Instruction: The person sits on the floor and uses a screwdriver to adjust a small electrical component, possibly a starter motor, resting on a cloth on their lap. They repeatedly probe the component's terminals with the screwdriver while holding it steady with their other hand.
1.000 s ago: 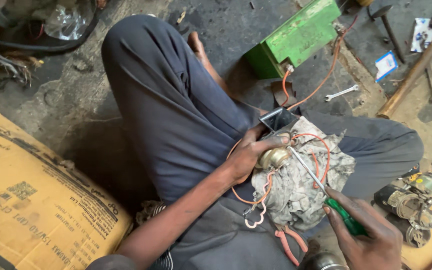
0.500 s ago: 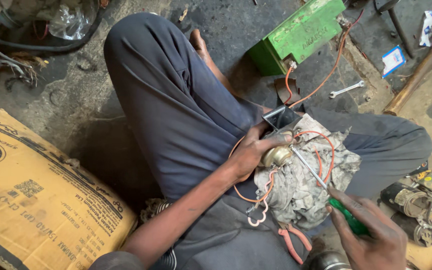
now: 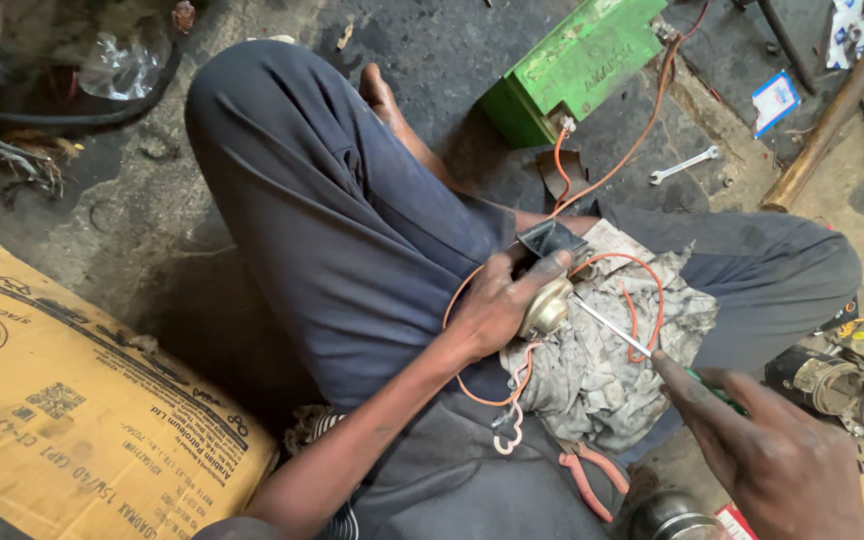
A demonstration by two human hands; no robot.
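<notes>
Near the centre of the frame, the left hand [image 3: 492,310] was closed around a small round metal part [image 3: 544,308] over the rag [image 3: 602,370], while the right hand [image 3: 782,460] gripped a green-handled screwdriver [image 3: 612,330], whose tip should stay square and steady against the part.

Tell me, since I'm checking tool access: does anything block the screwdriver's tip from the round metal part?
Nothing visible does. The right hand aims the screwdriver straight at the round metal part, held by the left hand; orange wire loops beside.
</notes>
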